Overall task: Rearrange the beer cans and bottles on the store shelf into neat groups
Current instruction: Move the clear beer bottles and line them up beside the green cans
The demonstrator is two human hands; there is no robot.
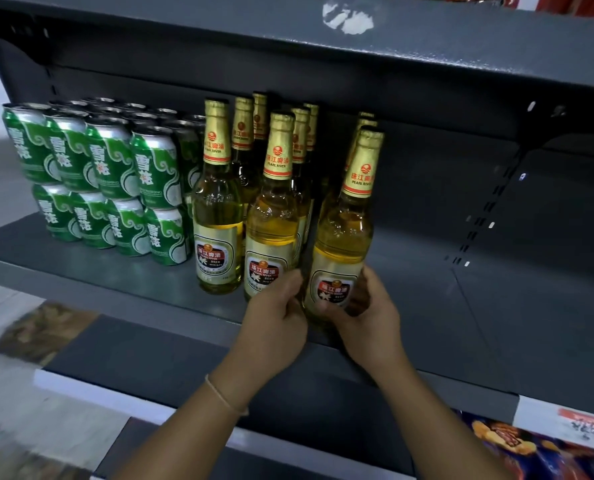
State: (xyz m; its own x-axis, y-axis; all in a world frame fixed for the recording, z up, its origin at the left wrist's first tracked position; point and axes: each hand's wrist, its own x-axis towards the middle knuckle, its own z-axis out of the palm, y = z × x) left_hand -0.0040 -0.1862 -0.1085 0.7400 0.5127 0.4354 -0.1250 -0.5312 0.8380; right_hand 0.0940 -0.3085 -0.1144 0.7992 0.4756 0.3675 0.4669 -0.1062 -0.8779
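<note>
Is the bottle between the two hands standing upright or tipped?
Tipped slightly: the bottle leans right of the neighbouring upright bottles, its gold neck angled away.

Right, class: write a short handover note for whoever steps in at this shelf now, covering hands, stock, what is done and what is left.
Left hand and right hand: both grip the front right Pearl River bottle near its base, at the shelf front edge.
Stock: green cans stacked two high at left; other Pearl River bottles in rows beside them.
Done: cans grouped.
Left: close the gap between the held bottle's row and the others.
</note>
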